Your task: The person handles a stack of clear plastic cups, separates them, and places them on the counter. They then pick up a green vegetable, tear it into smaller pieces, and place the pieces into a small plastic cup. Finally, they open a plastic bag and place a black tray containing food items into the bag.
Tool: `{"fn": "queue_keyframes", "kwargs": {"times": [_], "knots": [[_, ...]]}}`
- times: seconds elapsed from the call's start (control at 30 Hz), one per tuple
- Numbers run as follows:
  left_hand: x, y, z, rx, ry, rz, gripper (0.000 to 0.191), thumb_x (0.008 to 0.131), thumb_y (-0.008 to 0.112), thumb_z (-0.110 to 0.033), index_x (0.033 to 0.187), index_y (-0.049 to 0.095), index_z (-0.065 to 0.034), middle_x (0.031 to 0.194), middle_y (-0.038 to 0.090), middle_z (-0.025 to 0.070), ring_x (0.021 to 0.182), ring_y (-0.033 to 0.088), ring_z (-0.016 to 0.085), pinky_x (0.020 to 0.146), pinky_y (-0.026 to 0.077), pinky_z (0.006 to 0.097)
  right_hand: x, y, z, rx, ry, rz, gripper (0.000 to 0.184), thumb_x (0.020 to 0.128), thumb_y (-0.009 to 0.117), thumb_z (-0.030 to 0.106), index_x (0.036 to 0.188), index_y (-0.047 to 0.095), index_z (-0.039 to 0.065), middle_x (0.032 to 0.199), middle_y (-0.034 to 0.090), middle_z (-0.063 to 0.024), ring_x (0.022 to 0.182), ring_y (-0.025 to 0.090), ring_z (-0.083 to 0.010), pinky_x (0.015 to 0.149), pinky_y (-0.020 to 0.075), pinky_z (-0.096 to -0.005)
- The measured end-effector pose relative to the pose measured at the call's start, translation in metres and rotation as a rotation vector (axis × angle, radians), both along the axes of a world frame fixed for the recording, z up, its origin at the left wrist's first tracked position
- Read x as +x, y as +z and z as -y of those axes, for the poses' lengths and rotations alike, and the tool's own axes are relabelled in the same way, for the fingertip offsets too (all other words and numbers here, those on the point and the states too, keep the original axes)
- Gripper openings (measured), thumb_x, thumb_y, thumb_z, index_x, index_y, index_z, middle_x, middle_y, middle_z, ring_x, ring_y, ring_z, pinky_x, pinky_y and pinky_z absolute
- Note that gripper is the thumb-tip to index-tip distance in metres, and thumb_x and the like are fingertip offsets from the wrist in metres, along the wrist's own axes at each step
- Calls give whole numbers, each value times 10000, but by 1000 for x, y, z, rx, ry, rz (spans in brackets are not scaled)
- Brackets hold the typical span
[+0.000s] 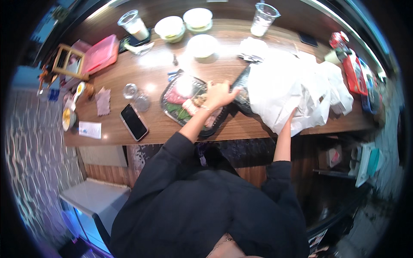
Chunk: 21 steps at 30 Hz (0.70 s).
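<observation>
My left hand (220,95) is over the right part of a black plastic tray (167,108) of food under clear wrap or a clear lid, fingers spread. Pink slices and green leaves show inside the tray. A second dark container (243,92) with a clear cover lies right of it, partly beneath a big crumpled white plastic bag (274,87). My right hand (293,116) reaches into or under the bag's near side, and its fingers are hidden by the white plastic. What it touches inside cannot be seen.
A phone (134,122), small clear cups (130,91) and a paper slip (90,129) lie left. White-lidded bowls (202,46) and plastic cups (264,20) stand behind. A pink box (101,54) is at back left, a red package (354,74) at right. The table edge (155,142) is near me.
</observation>
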<state>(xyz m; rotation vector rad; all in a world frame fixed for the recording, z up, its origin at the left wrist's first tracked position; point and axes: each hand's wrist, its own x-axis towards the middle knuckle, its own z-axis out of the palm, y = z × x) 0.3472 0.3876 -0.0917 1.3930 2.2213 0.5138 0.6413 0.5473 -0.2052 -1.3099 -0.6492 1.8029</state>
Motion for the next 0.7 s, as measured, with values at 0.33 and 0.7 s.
{"fn": "queue_keyframes", "kwargs": {"times": [0.33,0.7], "knots": [[-12,-2,-6,123,105,99,693,884,495,-660,1013,595,13,896,685,232,960,656,382,1102,157,641,-6,6,-11,33,89,44,740,935,340,608,1475,329,103,1401,454,-133,1219,494,-327,998,437,-451],[-89,-31,-19,396,348,-61,587,897,547,-521,1168,534,0,936,670,256,950,631,433,845,428,584,-11,6,1,92,79,26,659,978,369,492,1491,297,84,1427,427,-146,1248,476,-310,1017,430,-426]]}}
